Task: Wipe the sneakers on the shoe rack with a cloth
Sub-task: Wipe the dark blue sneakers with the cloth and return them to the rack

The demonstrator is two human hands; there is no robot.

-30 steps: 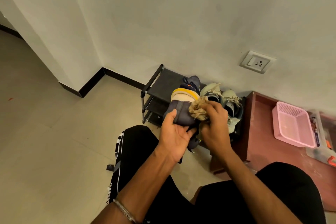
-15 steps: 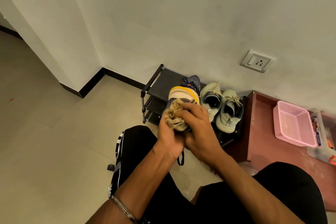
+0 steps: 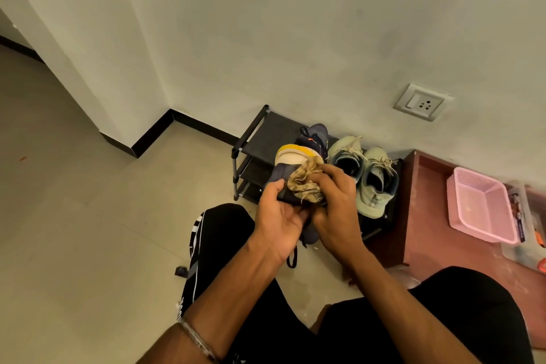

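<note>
Head view: I see my left hand (image 3: 277,216) wrapped under a dark sneaker (image 3: 283,177), held up in front of the shoe rack (image 3: 251,139). My right hand (image 3: 336,201) is closed on a tan cloth (image 3: 304,186), pressing it against the sneaker's side. Two pale green sneakers (image 3: 369,186) sit on the rack's top shelf.

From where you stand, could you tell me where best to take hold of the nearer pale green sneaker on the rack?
Probably at the heel collar of the nearer pale green sneaker, reaching down from above: it stands upright on the shoe rack with its opening facing up. Its twin sits close on the left, so a side pinch looks cramped.
</note>
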